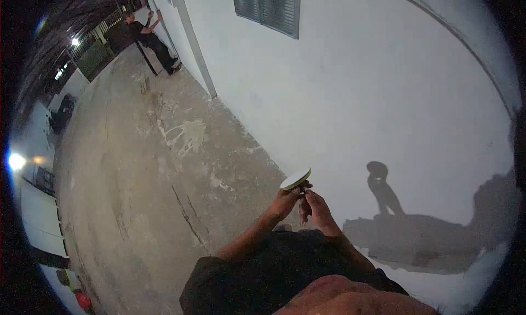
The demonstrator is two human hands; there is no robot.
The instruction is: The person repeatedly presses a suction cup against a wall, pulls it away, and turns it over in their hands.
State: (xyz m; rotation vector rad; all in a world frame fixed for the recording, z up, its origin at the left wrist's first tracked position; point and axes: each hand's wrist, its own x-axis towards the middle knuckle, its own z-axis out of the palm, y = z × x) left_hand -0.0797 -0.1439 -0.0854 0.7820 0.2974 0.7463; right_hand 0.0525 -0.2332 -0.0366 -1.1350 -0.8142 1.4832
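Observation:
A round white disc with a yellowish-green edge (296,180) is held out in front of my body, low in the view. My left hand (284,203) is closed on it from below, near its underside. Close beside it, my right hand (319,207) has its fingers bent together just under the disc; what they pinch, if anything, is too small and dark to make out. The two hands nearly touch.
A white wall (350,85) with a louvred window (267,8) runs along the right and carries my shadow. Rough concrete floor (137,150) spreads to the left. Another person (153,41) stands by the wall farther off. A bright lamp (17,161) shines at the far left.

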